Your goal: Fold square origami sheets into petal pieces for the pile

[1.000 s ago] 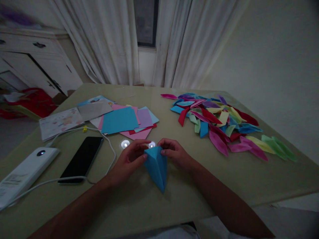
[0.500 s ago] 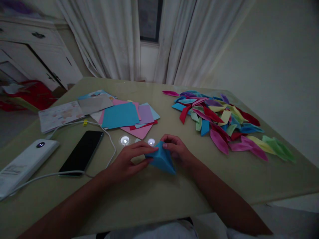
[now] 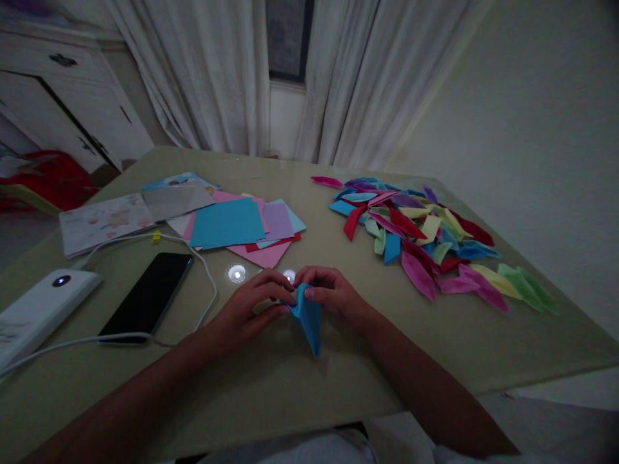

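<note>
Blue paper (image 3: 310,316), folded into a hollow, tapering wedge, sits b/w both hands over the mid part of the bench (image 3: 232,399), a bit back from the near edge. Its point aims at that edge; can't tell if it touches the surface.

Right hand (image 3: 334,295): thumb flat on the top corner, other fingers tucked behind, so paper's pinched. Left hand (image 3: 261,301): fingers close in a narrow grip on the left corner, exact contact partly hidden.

To do this fold well, prob. best to keep the right pinch firm but light, bring corners together evenly, line up edges before pressing, then run a thumb along the crease. Too hard a squeeze could dent the hollow sides.

Materials: wedge looks thin, matte, w/ crisp straight creases. Folded pcs (image 3: 409,222) in red, pink, green, yellow, purple & blue lie heaped twd the far right corner, mostly long pointed leaf shapes. Flat sheets (image 3: 229,222), smooth & square-edged, overlap twd the far left corner, w/ a pale printed booklet (image 3: 104,222) nearer the left edge. Closer in on that side: glossy black phone (image 3: 147,296), white power bank (image 3: 48,312), thin looped cable (image 3: 213,290).
</note>
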`<state>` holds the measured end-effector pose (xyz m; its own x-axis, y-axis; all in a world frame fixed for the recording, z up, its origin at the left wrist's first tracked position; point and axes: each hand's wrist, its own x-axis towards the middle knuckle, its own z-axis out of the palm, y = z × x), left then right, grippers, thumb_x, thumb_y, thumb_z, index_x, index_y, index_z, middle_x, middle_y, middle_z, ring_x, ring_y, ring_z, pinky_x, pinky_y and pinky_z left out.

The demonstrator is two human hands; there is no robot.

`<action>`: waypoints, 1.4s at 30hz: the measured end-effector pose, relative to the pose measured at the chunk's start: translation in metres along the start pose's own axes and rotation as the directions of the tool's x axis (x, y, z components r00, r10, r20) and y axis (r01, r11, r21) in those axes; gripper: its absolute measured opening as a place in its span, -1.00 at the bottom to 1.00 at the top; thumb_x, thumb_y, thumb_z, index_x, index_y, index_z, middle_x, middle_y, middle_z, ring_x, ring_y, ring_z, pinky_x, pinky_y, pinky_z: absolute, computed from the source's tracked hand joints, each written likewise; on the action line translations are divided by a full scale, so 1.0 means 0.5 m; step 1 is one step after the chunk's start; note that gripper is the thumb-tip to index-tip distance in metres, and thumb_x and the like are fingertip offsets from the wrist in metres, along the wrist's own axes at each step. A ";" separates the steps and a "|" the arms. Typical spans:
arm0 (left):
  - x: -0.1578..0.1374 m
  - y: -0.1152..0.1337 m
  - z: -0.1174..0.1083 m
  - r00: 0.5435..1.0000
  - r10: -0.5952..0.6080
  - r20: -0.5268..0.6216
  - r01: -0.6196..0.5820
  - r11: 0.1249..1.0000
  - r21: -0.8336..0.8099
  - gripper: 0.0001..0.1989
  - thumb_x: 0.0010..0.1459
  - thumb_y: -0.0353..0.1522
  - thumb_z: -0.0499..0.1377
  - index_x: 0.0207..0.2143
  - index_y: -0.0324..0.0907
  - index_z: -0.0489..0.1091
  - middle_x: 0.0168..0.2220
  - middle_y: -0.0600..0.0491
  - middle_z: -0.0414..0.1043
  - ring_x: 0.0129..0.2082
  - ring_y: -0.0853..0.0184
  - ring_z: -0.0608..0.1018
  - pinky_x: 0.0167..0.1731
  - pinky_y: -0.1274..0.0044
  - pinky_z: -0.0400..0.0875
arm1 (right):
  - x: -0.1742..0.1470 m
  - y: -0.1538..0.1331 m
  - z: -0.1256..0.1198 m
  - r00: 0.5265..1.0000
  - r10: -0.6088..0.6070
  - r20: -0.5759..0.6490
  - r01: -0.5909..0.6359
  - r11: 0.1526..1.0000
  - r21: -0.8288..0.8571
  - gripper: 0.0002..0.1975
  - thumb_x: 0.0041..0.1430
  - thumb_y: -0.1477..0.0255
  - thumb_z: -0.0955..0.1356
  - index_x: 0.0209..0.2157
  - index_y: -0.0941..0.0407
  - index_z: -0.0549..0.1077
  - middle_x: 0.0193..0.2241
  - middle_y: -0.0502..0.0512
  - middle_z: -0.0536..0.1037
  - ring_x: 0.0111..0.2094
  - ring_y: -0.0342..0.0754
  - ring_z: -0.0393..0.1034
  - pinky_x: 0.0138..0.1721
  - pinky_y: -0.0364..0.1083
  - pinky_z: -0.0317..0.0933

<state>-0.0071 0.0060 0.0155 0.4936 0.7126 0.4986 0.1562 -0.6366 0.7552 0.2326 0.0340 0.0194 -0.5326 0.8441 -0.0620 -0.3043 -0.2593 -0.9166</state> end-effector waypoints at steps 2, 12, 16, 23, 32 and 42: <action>-0.002 0.002 0.003 1.000 -0.017 -0.015 0.017 1.000 0.025 -0.81 0.41 -0.44 0.27 0.01 -0.02 0.55 0.03 -0.01 0.46 0.06 0.27 0.56 0.09 0.46 0.47 | -0.002 0.002 0.004 1.000 0.002 0.016 -0.002 1.000 0.005 -0.71 0.00 0.26 0.68 -0.35 0.08 0.64 -0.14 0.07 0.62 -0.15 -0.04 0.48 -0.12 -0.09 0.35; -0.003 -0.001 0.016 0.980 -0.089 -0.177 0.074 0.993 -0.091 -0.78 0.34 -0.41 0.36 0.00 -0.01 0.53 -0.17 0.06 0.44 -0.22 0.32 0.52 -0.19 0.47 0.48 | 0.001 0.020 0.012 0.993 -0.108 -0.042 0.105 0.993 -0.056 -0.70 0.03 0.26 0.67 -0.39 0.08 0.58 -0.21 0.08 0.66 -0.20 -0.03 0.51 -0.13 -0.06 0.38; -0.002 0.010 0.017 0.983 -0.022 -0.183 0.017 0.999 -0.028 -0.64 0.34 -0.46 0.34 0.14 0.02 0.51 -0.07 0.03 0.45 -0.19 0.33 0.53 -0.15 0.46 0.51 | 0.003 0.022 0.013 0.986 -0.148 -0.080 0.138 0.983 -0.119 -0.68 0.03 0.23 0.67 -0.38 0.08 0.58 -0.26 0.06 0.64 -0.26 -0.05 0.47 -0.20 -0.09 0.36; -0.007 0.011 0.006 0.962 -0.222 -0.161 0.218 0.975 -0.039 -0.81 0.41 -0.30 0.28 0.05 -0.03 0.56 -0.02 0.01 0.55 -0.14 0.28 0.57 -0.11 0.43 0.47 | 0.004 0.034 0.001 0.986 -0.112 -0.122 0.100 0.990 -0.099 -0.66 0.05 0.15 0.64 -0.31 0.07 0.60 -0.33 0.01 0.59 -0.33 -0.08 0.41 -0.28 -0.12 0.27; 0.013 0.009 0.011 0.893 -0.449 -0.030 0.426 0.865 -0.264 -0.76 0.30 -0.15 0.36 -0.20 -0.14 0.56 -0.31 0.06 0.57 -0.32 0.29 0.56 -0.30 0.48 0.45 | 0.003 0.023 0.009 0.985 -0.169 -0.021 0.164 0.975 -0.152 -0.73 0.07 0.20 0.64 -0.35 0.06 0.63 -0.18 0.08 0.59 -0.14 0.01 0.47 -0.10 -0.04 0.34; 0.008 0.013 0.023 0.884 -0.461 -0.072 0.395 0.822 -0.411 -0.77 0.26 -0.21 0.41 -0.21 -0.13 0.49 -0.17 0.03 0.54 -0.22 0.28 0.65 -0.21 0.46 0.58 | -0.001 0.013 0.016 0.981 -0.190 0.046 0.196 0.959 -0.206 -0.73 0.04 0.31 0.67 -0.42 0.07 0.58 -0.13 0.12 0.68 -0.10 0.04 0.56 -0.05 0.02 0.40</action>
<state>0.0056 0.0013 0.0172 0.3024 0.9452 0.1234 -0.0284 -0.1204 0.9923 0.2245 0.0282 0.0164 -0.5010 0.8553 0.1317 -0.2335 0.0130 -0.9723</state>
